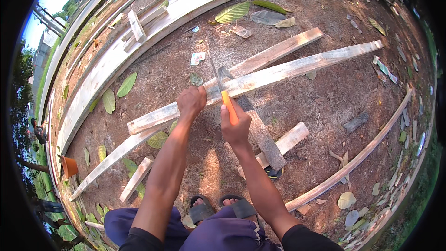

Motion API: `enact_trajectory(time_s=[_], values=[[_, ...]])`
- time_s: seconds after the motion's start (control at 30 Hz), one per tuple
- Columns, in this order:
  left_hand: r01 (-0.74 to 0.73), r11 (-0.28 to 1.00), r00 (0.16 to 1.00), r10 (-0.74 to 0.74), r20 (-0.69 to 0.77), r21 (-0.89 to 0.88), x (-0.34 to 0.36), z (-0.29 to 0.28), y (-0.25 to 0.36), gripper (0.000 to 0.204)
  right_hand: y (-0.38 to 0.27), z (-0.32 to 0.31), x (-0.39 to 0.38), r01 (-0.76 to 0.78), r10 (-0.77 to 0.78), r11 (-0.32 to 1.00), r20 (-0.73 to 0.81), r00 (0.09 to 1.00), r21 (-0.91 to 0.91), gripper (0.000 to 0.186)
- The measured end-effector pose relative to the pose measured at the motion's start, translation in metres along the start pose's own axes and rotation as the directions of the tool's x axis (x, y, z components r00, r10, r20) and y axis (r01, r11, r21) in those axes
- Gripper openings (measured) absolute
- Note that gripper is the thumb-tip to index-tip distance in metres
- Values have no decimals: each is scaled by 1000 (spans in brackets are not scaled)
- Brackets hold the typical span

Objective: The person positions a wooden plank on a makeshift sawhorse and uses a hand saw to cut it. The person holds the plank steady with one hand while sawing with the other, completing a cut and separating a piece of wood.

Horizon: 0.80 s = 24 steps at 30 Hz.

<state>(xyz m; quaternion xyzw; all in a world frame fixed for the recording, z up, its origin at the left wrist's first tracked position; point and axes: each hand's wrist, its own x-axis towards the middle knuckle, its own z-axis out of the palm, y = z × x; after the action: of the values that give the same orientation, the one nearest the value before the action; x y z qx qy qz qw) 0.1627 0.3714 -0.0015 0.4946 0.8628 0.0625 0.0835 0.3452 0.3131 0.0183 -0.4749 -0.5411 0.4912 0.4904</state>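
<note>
Gripping the orange-handled saw [226, 99], right hand [236, 129] stretched forward, left hand [191, 101] curled over the pale beam [297, 71].

Yours: one bare left hand [191, 100]; one bare right hand [237, 128]; two dark, open-toed sandals [201, 211]. Before you: one orange-handled metal handsaw [226, 98]; one long, pale, squared timber [288, 73] beneath it; one long, narrow, brown wooden strip [355, 163] rightward; one round orange pot [69, 167].

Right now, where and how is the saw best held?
The saw is probably best held by its orange handle, coming from the picture's lower side: the handle points that way, while the thin blade reaches away.
</note>
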Motion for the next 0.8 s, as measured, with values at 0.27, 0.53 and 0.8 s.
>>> enact_trajectory(time_s=[0.27, 0.53, 0.8], values=[[103, 994, 983, -99, 155, -19, -2, -18, -5, 60, 7, -91, -178, 189, -173, 963, 101, 980, -190, 46], [-124, 992, 990, 126, -69, 31, 8, 11, -15, 56, -12, 5, 9, 83, -83, 996, -10, 996, -45, 39], [-2, 1000, 1000, 2, 26, -10, 7, -1, -12, 56, 18, -95, -196, 109, -95, 980, 93, 991, -164, 46]])
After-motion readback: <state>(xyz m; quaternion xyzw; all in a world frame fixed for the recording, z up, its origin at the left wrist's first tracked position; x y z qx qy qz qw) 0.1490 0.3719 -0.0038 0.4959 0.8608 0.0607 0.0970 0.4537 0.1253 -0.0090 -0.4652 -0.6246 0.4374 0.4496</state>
